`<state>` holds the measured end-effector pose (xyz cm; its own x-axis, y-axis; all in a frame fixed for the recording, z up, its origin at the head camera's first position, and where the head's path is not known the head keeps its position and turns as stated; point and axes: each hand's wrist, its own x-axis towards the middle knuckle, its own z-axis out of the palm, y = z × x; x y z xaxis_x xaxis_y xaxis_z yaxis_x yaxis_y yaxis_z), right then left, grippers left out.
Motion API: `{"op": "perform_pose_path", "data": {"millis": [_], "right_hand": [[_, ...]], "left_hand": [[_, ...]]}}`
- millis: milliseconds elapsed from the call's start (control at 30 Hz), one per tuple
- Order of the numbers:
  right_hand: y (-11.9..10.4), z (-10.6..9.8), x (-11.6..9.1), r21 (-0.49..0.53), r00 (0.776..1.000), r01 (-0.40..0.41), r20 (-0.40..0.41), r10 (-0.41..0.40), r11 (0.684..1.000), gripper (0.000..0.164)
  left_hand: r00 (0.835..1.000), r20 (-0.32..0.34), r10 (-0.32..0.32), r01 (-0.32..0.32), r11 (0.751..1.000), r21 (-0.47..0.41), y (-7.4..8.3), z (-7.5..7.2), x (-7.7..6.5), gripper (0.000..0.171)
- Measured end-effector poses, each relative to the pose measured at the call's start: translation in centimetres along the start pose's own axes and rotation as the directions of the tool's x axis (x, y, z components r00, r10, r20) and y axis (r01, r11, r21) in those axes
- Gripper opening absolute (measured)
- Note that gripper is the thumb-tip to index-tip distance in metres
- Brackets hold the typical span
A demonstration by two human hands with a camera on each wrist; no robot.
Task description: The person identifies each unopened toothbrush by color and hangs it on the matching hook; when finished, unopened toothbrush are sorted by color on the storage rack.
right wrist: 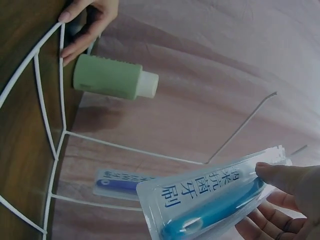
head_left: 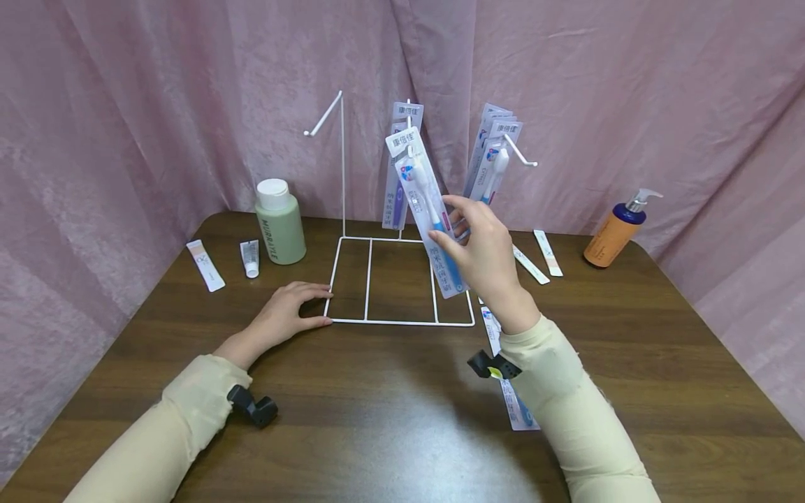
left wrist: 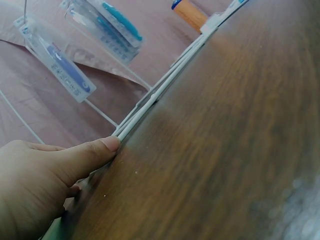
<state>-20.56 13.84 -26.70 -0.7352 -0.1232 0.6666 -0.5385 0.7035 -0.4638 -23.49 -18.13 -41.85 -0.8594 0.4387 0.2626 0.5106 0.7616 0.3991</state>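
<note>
My right hand (head_left: 481,244) holds a packaged toothbrush (head_left: 430,216) with a blue handle, thumb in front and fingers behind its edge. The pack tilts before the middle hook of a white wire display rack (head_left: 409,323); a white tip shows at its upper part, but I cannot tell whether the hook passes through. Behind it hangs a purple toothbrush pack (head_left: 394,178). Several toothbrush packs (head_left: 497,157) hang on the right hook. My left hand (head_left: 292,307) rests on the rack base's front left corner, thumb (left wrist: 111,144) touching the wire.
The rack's left hook (head_left: 323,113) is bare. Left of the rack stand a green bottle (head_left: 283,227) and a small tube (head_left: 249,258), beside a white sachet (head_left: 205,265). An orange pump bottle (head_left: 613,234) and a sachet (head_left: 548,253) are right. Another toothbrush pack (head_left: 518,412) lies under my right forearm.
</note>
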Motion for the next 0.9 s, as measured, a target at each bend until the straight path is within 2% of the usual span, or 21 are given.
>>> {"op": "perform_pose_path", "data": {"millis": [333, 900], "right_hand": [[0.8, 2.4, 1.1, 0.048, 0.995, -0.102, 0.014, 0.102, 0.994, 0.042], [2.0, 6.3, 3.6, 0.125, 0.984, -0.178, 0.025, 0.176, 0.976, 0.040]], "left_hand": [[1.000, 0.003, -0.002, 0.002, 1.000, 0.000, 0.0, 0.1, 0.0, 0.051], [1.000, -0.013, 0.008, -0.008, 1.000, 0.000, 0.0, 0.1, -0.1, 0.051]]}}
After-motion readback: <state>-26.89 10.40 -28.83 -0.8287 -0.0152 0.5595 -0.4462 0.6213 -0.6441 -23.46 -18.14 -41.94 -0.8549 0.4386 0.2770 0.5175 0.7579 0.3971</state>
